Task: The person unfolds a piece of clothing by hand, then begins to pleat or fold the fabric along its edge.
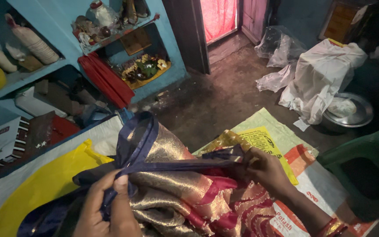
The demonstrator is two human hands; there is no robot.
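Silk cloth (176, 184): we see navy border pulled taut, left hand (108, 206) and right hand (264, 169) both pinching it; rest lies bunched, unfolded.

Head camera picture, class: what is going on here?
A person holds a shiny gold, red and navy cloth with both hands. The left hand pinches its navy edge, and the right hand grips the same edge further along, stretched between them. Woven sacks lie on the floor beneath.
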